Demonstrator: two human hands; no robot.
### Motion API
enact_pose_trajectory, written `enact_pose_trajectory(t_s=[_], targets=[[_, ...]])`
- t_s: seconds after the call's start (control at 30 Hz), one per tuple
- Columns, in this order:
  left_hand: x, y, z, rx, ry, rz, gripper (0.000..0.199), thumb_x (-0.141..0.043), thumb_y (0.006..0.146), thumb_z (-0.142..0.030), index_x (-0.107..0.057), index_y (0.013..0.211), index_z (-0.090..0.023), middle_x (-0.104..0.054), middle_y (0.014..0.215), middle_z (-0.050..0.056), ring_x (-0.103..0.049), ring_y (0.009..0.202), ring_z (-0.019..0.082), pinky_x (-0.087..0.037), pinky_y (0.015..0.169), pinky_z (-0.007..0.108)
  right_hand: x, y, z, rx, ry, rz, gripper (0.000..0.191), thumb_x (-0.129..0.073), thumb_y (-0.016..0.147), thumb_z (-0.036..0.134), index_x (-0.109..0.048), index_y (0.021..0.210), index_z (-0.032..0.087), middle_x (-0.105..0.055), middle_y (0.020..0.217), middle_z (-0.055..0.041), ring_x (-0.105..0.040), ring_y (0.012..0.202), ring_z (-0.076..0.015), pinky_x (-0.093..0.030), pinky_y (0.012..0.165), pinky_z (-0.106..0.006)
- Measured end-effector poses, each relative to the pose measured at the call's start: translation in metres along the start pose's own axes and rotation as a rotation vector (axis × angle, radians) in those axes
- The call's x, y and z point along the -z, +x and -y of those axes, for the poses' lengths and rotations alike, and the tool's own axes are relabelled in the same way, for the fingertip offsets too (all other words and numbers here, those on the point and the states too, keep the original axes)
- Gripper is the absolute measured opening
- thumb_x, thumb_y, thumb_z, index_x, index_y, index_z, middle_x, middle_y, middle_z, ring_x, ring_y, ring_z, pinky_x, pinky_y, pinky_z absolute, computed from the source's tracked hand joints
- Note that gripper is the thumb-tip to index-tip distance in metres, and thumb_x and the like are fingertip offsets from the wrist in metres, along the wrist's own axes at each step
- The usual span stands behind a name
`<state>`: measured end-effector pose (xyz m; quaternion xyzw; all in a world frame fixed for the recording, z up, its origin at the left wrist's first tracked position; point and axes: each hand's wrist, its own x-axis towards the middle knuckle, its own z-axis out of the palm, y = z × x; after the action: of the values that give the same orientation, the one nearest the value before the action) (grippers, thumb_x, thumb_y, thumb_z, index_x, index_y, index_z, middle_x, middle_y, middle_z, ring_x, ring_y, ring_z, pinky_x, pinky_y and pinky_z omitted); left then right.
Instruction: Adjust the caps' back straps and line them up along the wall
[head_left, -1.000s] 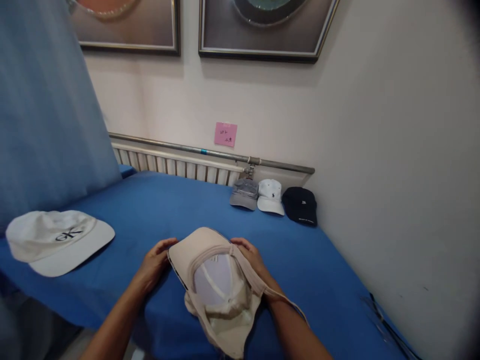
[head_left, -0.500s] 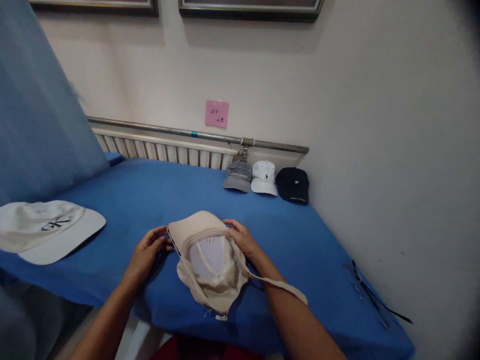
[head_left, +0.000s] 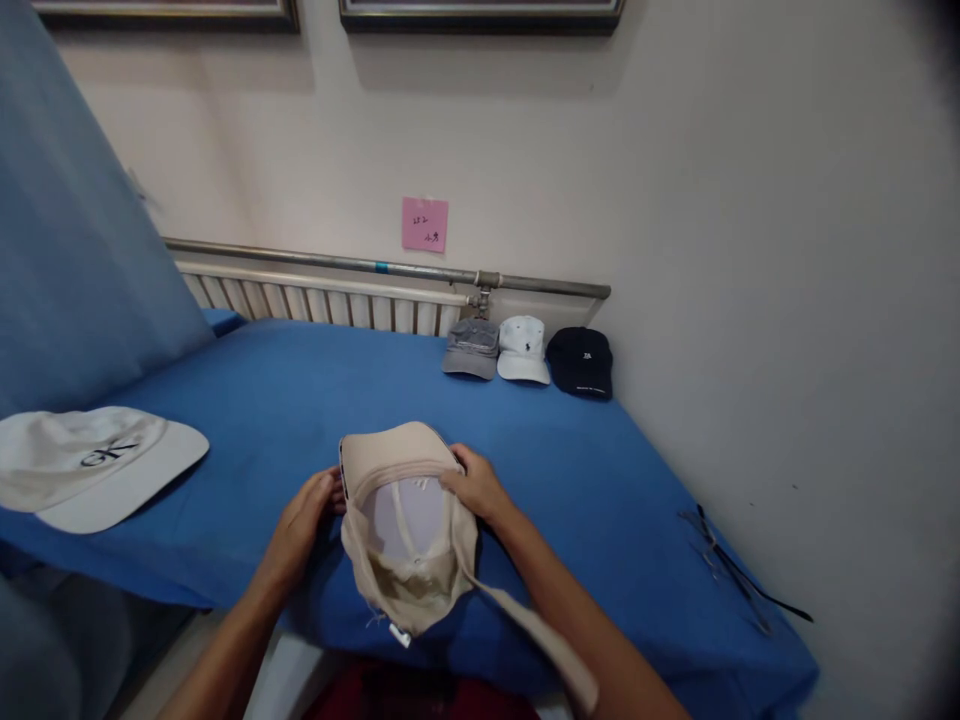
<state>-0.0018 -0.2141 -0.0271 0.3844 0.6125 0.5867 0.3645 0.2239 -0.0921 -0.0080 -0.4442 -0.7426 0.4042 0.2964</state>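
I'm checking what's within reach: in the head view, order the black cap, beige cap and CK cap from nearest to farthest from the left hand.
From the left hand:
1. Beige cap, at its fingers.
2. CK cap, to the left.
3. Black cap, far right.

Both bare forearms reached in over the near edge of the worktop (head_left: 600,500), angled toward each other. The left hand (head_left: 300,515) stood on its side, thumb uppermost, its fingers extended inward and their tips partly hidden. The right hand (head_left: 476,487) was closed in a pinch, thumb on the near side, fingers curled behind, the wrist roughly straight.
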Motion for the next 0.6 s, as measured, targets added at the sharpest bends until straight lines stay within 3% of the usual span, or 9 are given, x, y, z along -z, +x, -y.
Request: enact_pose_trajectory(t_s=[0.1, 0.23, 0.6], targets=[[-0.005, -0.004, -0.004, 0.007, 0.062, 0.008, 0.054, -0.059, 0.077, -0.054, -0.063, 0.118, -0.019, -0.063, 0.128, 0.010, -0.053, 0.123, 0.031, -0.040, 0.105, 0.042, -0.008, -0.001, 0.004, -0.037, -0.167, -0.004, 0.021, -0.063, 0.069, 0.026, -0.061, 0.088, 0.019, -0.063, 0.077, 0.0008, -0.054, 0.070, -0.0163, -0.038, 0.064, -0.026], [-0.007, -0.005, -0.005, 0.034, 0.036, 0.027, 0.056, -0.060, 0.075, -0.050, -0.062, 0.120, -0.017, -0.065, 0.126, 0.011, -0.056, 0.118, 0.035, -0.044, 0.100, 0.044, -0.015, 0.001, 0.008, -0.055, -0.336, -0.007, 0.023, -0.066, 0.070, 0.029, -0.060, 0.090, 0.019, -0.064, 0.080, -0.0021, -0.055, 0.073, -0.0180, -0.035, 0.063, -0.026], [-0.005, -0.007, -0.007, -0.035, 0.178, 0.063, 0.056, -0.053, 0.077, -0.050, -0.059, 0.120, -0.015, -0.064, 0.126, 0.009, -0.054, 0.118, 0.033, -0.043, 0.100, 0.041, -0.019, -0.002, 0.016, -0.069, -0.548, -0.044, 0.028, -0.061, 0.075, 0.034, -0.060, 0.099, 0.019, -0.070, 0.086, -0.0068, -0.062, 0.077, -0.0217, -0.035, 0.062, -0.028]])
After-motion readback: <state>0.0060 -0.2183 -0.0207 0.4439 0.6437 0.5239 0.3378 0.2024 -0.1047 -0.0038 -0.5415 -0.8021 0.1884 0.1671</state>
